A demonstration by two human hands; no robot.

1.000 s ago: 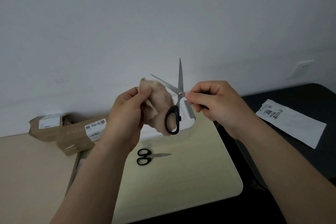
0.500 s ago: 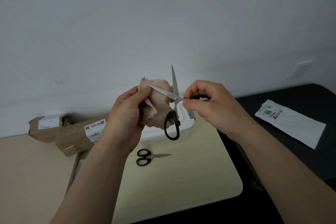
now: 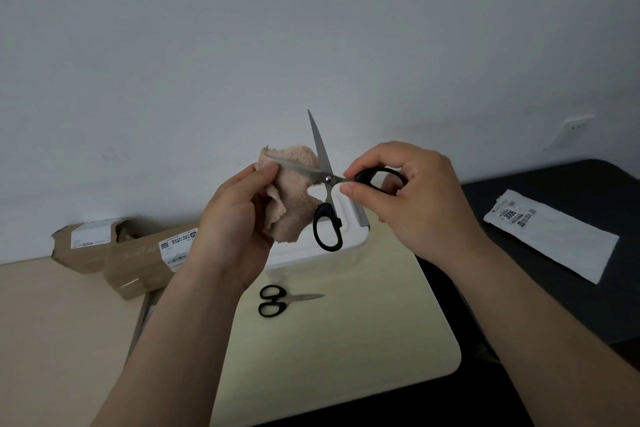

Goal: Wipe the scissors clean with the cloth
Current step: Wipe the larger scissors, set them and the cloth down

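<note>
**Open scissors held up against a cloth**

Two hands are up in the air above the tabletop [image 3: 346,340]. The right hand [image 3: 412,198] holds the big scissors [image 3: 327,178] by one black handle loop. Its fingers [image 3: 360,189] are curled and pinch that loop tight. The other black loop hangs down with nothing holding it.

The big scissors are wide open. One blade points up at the wall. The other blade points to the left and lies across the cloth [image 3: 291,198].

The left hand [image 3: 232,229] grips the pink, crumpled cloth. Its fingers are bent around the cloth, and the thumb sits near the tip of the left blade. Whether the thumb touches the blade is hard to tell.

A small pair of scissors [image 3: 277,300] with black handles lies flat and closed on the pale tabletop below. A white box [image 3: 322,253] stands behind it. Brown cardboard boxes [image 3: 138,260] with labels sit to the left, by the wall. A white packet [image 3: 554,239] lies on a dark table [image 3: 571,305] on the right.
</note>
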